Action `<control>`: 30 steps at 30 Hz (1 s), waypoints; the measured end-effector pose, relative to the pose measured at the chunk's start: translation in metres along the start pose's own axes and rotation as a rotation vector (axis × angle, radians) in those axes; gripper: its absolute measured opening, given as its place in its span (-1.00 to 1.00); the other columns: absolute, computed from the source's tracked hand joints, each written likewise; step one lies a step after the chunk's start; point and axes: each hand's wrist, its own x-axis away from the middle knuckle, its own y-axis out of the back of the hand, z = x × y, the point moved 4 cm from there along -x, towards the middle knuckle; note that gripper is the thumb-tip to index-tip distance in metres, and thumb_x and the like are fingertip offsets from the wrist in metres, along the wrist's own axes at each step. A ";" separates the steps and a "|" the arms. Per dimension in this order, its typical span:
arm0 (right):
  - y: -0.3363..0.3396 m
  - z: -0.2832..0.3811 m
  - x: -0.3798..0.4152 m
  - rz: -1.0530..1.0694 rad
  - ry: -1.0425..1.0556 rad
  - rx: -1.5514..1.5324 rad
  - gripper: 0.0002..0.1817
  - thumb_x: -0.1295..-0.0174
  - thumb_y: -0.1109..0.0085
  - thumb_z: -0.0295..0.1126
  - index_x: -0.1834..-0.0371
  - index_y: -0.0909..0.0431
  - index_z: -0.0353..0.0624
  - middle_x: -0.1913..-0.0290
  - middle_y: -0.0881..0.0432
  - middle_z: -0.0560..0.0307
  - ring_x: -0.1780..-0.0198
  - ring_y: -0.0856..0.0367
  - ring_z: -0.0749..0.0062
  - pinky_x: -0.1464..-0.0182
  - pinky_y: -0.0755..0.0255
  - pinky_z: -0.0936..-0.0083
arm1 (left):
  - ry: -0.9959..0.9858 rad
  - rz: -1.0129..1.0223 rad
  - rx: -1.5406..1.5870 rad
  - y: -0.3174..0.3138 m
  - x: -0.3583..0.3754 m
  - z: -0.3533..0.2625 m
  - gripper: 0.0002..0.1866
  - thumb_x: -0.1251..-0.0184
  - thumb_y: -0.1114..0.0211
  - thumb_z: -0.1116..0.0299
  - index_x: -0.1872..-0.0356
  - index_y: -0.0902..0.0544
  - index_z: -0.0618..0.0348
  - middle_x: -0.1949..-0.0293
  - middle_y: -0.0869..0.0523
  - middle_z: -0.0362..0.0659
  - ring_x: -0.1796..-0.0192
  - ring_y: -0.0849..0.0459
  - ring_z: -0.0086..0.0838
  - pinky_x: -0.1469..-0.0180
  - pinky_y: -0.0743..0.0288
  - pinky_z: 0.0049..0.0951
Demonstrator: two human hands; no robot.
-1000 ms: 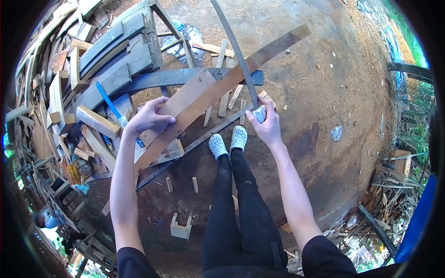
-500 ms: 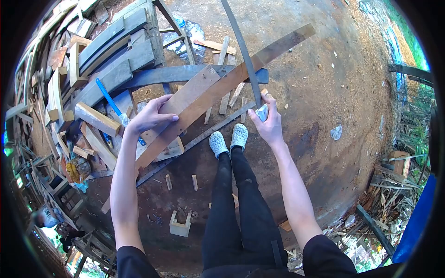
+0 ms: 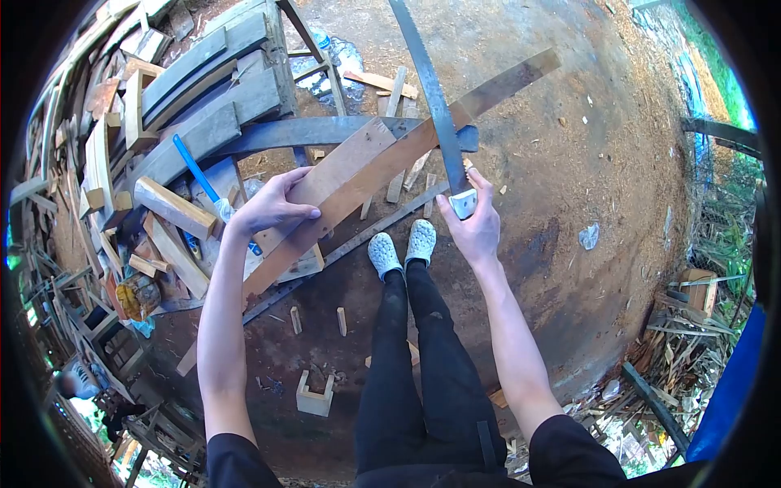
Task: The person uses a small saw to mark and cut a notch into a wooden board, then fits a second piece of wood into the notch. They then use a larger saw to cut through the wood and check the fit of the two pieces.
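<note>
A long brown wooden plank [image 3: 508,85] slants across the view, with a shorter, wider wooden board [image 3: 346,163] lying along its upper left side. My left hand [image 3: 277,205] clasps these pieces near their lower end, thumb over the top and fingers round the far edge. In my right hand [image 3: 476,220] is a handsaw [image 3: 435,89], gripped by its white handle. The saw's toothed blade points away from me and crosses over the plank beyond the end of the shorter board. Under the wood runs a dark curved beam [image 3: 301,134].
Stacked timber and offcuts [image 3: 175,207] crowd the left side, with a blue-handled tool [image 3: 195,171] among them. A small wooden frame [image 3: 315,394] lies on the dirt floor. Scrap wood [image 3: 691,325] is heaped at right. Part of another person [image 3: 81,381] shows far left.
The saw blade has turned, showing more of its flat side, and its handle has shifted slightly down. The left hand keeps its hold on the wood.
</note>
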 end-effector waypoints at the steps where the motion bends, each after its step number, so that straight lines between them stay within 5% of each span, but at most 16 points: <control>1: 0.000 0.006 0.002 -0.001 0.005 -0.003 -0.23 -0.25 -0.45 0.02 -0.36 -0.33 -0.17 0.15 -0.75 -0.21 0.17 -0.81 -0.08 0.13 -0.66 0.11 | -0.002 -0.006 -0.002 0.001 0.000 0.003 -0.13 -0.14 -0.64 0.28 -0.46 -0.43 0.35 -0.23 -0.69 -0.08 -0.27 -0.60 -0.45 -0.42 -0.39 -0.39; 7: -0.011 0.075 -0.018 -0.081 -0.040 0.073 -0.18 -0.20 -0.51 0.04 -0.37 -0.33 -0.16 0.23 -0.75 -0.13 0.25 -0.80 -0.07 0.21 -0.64 0.09 | -0.012 0.074 0.024 0.002 -0.009 0.015 -0.12 -0.14 -0.64 0.34 -0.48 -0.41 0.35 -0.23 -0.69 -0.13 -0.25 -0.60 -0.49 -0.39 -0.42 -0.41; 12: -0.073 0.189 -0.053 -0.084 0.132 0.019 -0.15 -0.23 -0.48 -0.10 -0.48 -0.21 -0.14 -0.03 -0.68 -0.19 0.14 -0.78 -0.05 0.18 -0.64 0.08 | -0.081 0.076 0.035 0.000 -0.010 0.019 -0.18 -0.15 -0.61 0.29 -0.43 -0.45 0.37 -0.19 -0.72 -0.03 -0.23 -0.65 -0.39 -0.37 -0.45 -0.33; 14: -0.105 0.237 -0.067 0.114 0.023 0.047 -0.09 -0.26 -0.44 -0.11 -0.55 -0.10 -0.18 -0.05 -0.60 -0.23 0.12 -0.75 -0.03 0.18 -0.65 0.12 | -0.190 -0.014 0.071 -0.001 -0.001 0.014 -0.17 -0.18 -0.61 0.30 -0.46 -0.43 0.34 -0.27 -0.66 -0.01 -0.30 -0.60 -0.38 -0.40 -0.42 -0.33; 16: -0.141 0.277 -0.077 0.146 0.061 0.096 -0.04 -0.30 -0.41 -0.08 -0.59 -0.02 -0.23 0.06 -0.56 -0.17 0.16 -0.72 0.02 0.21 -0.66 0.22 | 0.137 0.183 0.957 -0.008 0.009 0.042 -0.08 -0.14 -0.64 0.19 -0.50 -0.39 0.28 -0.39 -0.54 0.02 -0.42 -0.48 -0.41 -0.44 -0.39 -0.28; 18: -0.186 0.305 -0.082 0.134 0.122 0.177 0.00 -0.30 -0.39 -0.04 -0.60 0.00 -0.28 0.11 -0.52 -0.11 0.15 -0.68 0.10 0.24 -0.66 0.32 | 0.066 -0.017 -0.237 -0.002 -0.006 0.027 -0.06 -0.12 -0.64 0.16 -0.49 -0.39 0.29 -0.33 -0.61 0.01 -0.36 -0.54 -0.41 -0.42 -0.41 -0.27; 19: -0.208 0.314 -0.082 0.146 0.125 0.153 0.03 -0.29 -0.40 -0.03 -0.62 0.02 -0.29 0.08 -0.52 -0.11 0.12 -0.65 0.14 0.26 -0.65 0.34 | 0.003 0.038 -0.124 -0.006 -0.021 0.048 -0.13 -0.16 -0.61 0.29 -0.47 -0.40 0.35 -0.24 -0.68 0.01 -0.31 -0.62 -0.29 -0.39 -0.45 -0.27; 22: -0.258 0.335 -0.069 0.205 0.148 0.231 -0.02 -0.29 -0.38 -0.10 -0.61 -0.03 -0.33 0.06 -0.53 -0.10 0.09 -0.63 0.16 0.22 -0.62 0.35 | -0.125 0.120 0.258 -0.011 -0.022 0.040 -0.11 -0.10 -0.64 0.34 -0.47 -0.40 0.36 -0.22 -0.69 0.01 -0.27 -0.63 -0.36 -0.36 -0.48 -0.31; 28: -0.298 0.339 -0.050 0.151 0.226 0.427 -0.08 -0.19 -0.38 -0.17 -0.55 -0.19 -0.37 0.10 -0.56 0.00 0.06 -0.58 0.25 0.28 -0.53 0.44 | -0.121 0.156 0.233 -0.010 -0.025 0.041 -0.17 -0.12 -0.62 0.36 -0.42 -0.44 0.39 -0.18 -0.70 -0.03 -0.22 -0.65 -0.40 -0.31 -0.51 -0.34; 30: -0.289 0.342 -0.049 0.152 0.207 0.483 -0.22 -0.22 -0.36 -0.11 -0.43 -0.38 -0.33 0.10 -0.59 0.04 0.03 -0.55 0.26 0.13 -0.47 0.37 | -0.119 0.165 0.255 -0.011 -0.024 0.043 -0.17 -0.12 -0.62 0.35 -0.41 -0.44 0.40 -0.17 -0.70 -0.03 -0.22 -0.65 -0.40 -0.30 -0.51 -0.33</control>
